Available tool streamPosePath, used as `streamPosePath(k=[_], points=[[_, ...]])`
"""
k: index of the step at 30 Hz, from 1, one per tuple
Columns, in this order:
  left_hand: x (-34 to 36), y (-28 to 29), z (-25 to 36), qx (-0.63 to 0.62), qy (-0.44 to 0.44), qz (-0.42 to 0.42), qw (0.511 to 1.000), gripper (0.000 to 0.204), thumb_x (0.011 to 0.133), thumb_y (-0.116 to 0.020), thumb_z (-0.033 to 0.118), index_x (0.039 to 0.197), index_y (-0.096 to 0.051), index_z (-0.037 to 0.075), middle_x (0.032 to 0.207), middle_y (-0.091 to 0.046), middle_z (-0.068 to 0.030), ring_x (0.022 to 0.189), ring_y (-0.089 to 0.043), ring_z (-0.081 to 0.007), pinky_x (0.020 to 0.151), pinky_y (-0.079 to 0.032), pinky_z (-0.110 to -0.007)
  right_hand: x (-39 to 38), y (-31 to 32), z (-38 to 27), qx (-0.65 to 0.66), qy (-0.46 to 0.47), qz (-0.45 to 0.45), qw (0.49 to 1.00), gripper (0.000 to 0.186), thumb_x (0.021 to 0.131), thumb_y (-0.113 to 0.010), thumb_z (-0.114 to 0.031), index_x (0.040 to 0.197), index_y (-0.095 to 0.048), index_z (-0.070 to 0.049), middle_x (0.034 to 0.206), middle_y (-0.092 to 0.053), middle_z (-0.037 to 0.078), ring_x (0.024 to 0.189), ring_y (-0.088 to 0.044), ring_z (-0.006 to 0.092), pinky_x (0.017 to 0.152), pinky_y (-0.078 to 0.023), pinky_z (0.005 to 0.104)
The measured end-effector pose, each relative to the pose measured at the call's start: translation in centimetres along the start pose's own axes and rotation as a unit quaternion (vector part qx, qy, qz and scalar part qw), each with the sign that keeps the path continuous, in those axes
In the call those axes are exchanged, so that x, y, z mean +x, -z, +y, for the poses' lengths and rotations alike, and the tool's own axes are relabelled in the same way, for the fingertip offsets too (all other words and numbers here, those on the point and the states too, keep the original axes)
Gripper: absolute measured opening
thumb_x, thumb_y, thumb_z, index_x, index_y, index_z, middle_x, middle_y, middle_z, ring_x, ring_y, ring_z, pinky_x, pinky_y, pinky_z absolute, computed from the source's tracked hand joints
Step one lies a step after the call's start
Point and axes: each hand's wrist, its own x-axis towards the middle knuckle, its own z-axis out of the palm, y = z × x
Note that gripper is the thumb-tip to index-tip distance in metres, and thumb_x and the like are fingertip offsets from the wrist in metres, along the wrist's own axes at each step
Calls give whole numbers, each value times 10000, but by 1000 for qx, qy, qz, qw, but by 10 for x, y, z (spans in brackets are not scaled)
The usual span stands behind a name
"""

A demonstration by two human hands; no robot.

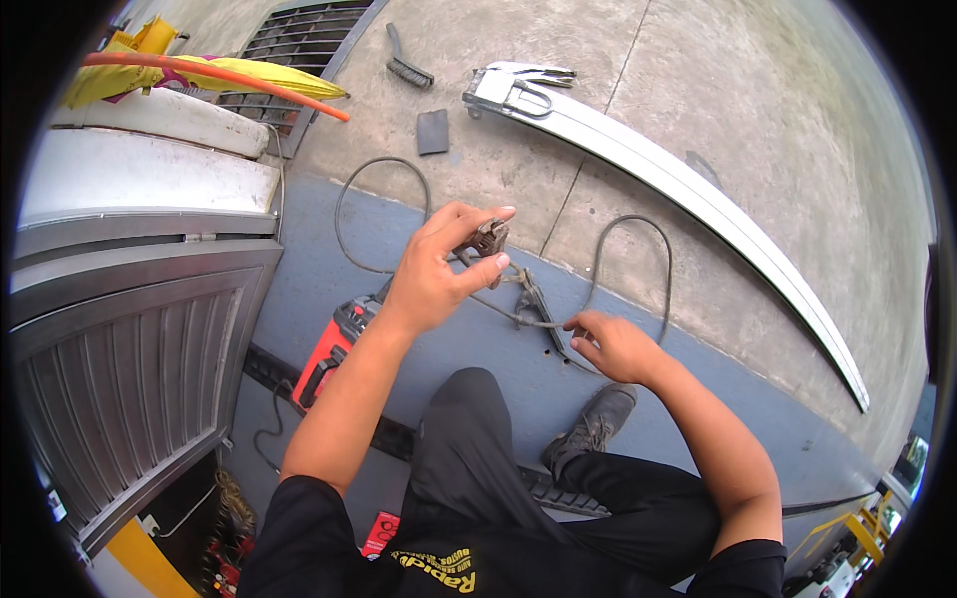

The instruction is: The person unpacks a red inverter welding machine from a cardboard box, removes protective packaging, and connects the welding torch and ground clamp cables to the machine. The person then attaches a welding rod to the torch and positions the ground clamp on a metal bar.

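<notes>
My left hand (427,267) is raised over the blue floor strip, thumb and fingers closed around a small rusty metal clamp (488,239). My right hand (616,345) is lower and to the right, its fingertips pinched on a dark cable (538,323). Between the hands a dark, long-handled tool (539,307) lies near the cable; its kind is hard to make out. Loops of the cable spread on the floor to both sides. Left of my knee stands a red and black portable machine (344,344), partly hidden by my left forearm.
A long white metal beam (638,149) curves across the concrete, locking pliers (538,73) at its far end. A wire brush (404,62) and dark square sheet (432,132) lie beyond my left hand. Left are a grey metal panel (130,349) and orange rod (214,72).
</notes>
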Motion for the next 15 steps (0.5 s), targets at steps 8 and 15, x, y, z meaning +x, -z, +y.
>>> streamPosePath(k=[8,15], points=[[0,-4,-6,74,-82,-2,994,483,834,-770,100,1310,-694,137,1230,-585,-70,1140,-572,-225,1005,-465,-349,19,25,-29,-18,78,96,992,263,953,-621,-198,1168,-644,-48,1124,-681,171,1090,-630,365,939,-502,463],[-12,-10,-4,-303,7,-37,952,470,863,-709,-83,1297,-598,58,1289,-625,-124,1226,-598,-224,1013,-514,-354,5,47,-68,-48,151,240,958,286,917,-693,-235,1145,-651,-67,1066,-621,120,1029,-583,338,928,-478,447]])
